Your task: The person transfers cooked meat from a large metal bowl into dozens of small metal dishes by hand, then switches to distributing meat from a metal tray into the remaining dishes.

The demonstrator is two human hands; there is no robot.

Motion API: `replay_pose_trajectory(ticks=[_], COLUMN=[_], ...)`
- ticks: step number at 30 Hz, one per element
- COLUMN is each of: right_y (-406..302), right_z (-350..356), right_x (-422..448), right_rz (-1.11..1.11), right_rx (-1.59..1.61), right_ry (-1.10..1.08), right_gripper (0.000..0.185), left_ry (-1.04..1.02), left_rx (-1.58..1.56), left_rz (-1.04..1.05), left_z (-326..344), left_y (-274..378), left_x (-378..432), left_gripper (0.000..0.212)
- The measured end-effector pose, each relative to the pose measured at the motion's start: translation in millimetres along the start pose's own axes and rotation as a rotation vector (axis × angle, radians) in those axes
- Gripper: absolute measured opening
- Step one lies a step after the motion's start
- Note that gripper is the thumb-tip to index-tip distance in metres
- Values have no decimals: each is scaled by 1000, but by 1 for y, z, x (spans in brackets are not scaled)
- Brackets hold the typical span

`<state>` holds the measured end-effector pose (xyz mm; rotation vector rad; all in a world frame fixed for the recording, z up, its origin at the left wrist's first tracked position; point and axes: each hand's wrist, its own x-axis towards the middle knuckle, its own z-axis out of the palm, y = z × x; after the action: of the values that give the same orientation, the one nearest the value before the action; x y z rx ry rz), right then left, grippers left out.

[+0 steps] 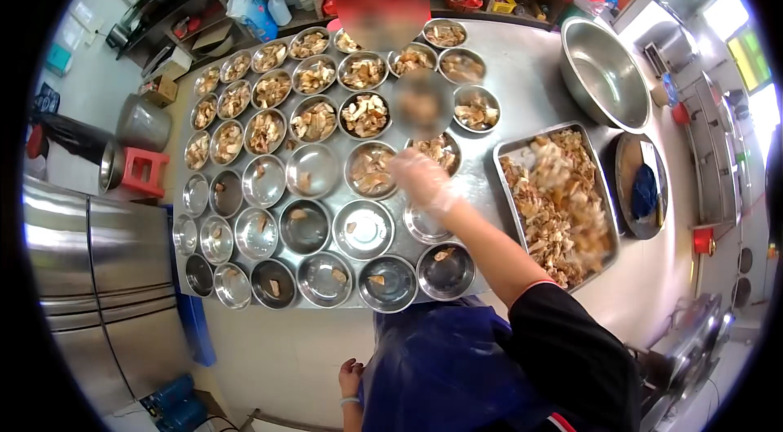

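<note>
My right hand point(425, 182), in a clear plastic glove, reaches across the steel table. Its fingers are at the rim of a round metal bowl point(369, 170) holding chopped meat pieces; whether they pinch anything is hidden. Just beyond the hand stands another bowl of meat point(441, 152), and a nearly bare bowl point(423, 225) is partly under my wrist. My left hand point(350, 378) hangs beside my blue apron point(440, 364), holding nothing, fingers loosely curled. Right of my forearm lies a rectangular metal tray point(520, 155) heaped with chopped meat point(550, 224).
Farther rows of bowls point(314, 76) hold meat; several nearer bowls point(326, 279) contain a single piece or so. A large steel basin point(602, 74) and a round board point(630, 187) bearing a blue cloth point(644, 190) are at right. Blurred patches cover spots across the table.
</note>
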<state>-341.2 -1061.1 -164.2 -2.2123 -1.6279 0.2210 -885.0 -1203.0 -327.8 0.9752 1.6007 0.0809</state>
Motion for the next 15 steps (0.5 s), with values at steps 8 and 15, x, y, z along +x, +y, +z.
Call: replay_pose_trajectory(ticks=[8,15], right_y=[156,168], right_z=[-71,-76], right_x=[-122,-141], right_rz=[792,745], right_rx=[90,-47], right_ry=[121,-307], right_gripper=[23,49], left_ry=[-55,-112], left_rx=[138,229], left_rz=[-7,79], left_z=[4,24], left_y=[-9,-2], left_x=[8,20], left_gripper=[29,30])
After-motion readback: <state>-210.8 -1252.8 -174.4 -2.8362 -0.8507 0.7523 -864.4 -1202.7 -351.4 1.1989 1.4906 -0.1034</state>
